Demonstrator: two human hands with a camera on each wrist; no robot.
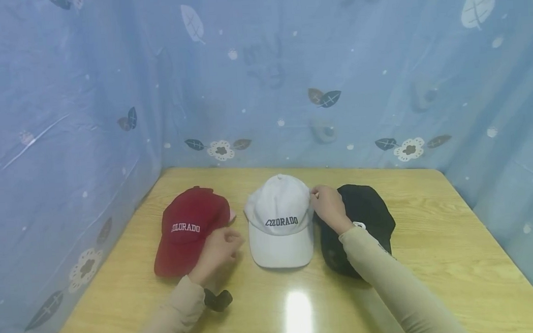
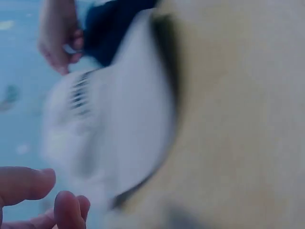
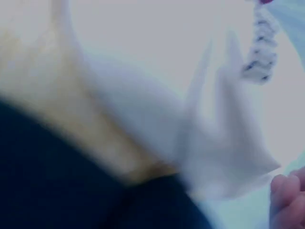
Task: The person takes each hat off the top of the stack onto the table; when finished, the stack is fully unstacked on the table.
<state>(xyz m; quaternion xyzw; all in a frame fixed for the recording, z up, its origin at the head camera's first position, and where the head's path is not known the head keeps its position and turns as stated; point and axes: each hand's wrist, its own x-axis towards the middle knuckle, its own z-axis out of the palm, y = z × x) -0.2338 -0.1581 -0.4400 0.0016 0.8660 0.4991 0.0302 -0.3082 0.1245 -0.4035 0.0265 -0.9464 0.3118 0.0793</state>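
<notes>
Three baseball caps stood in a row on a wooden tabletop (image 1: 436,237), brims towards the person: a red cap (image 1: 191,207) on the left, angled outward, a white cap (image 1: 281,206) in the middle, facing straight forward, and a black cap (image 1: 367,206) on the right. The right hand (image 1: 330,209) had bent fingers at the white crown's right edge; whether they pinched the fabric could not be told. The left hand (image 1: 218,248) was between the red and white caps, fingers loosely bent, a narrow gap between thumb and fingertips, gripping nothing.

The white cap seemed to be the one being handled. Doing that well probably called for light fingertips low on both sides of the crown, pressing evenly so the soft cloth would not dent or twist. The left fingers needed to come level with the right ones.

Room was tightest between the white and black caps, which sat close together, with the right forearm (image 1: 378,266) crossing over the black one; lifting that arm would likely avoid dragging it. The red-white gap was wider. Bare wood showed in front and to the right, while a blue patterned sheet (image 1: 287,58) bordered the tabletop's back and left edges.
</notes>
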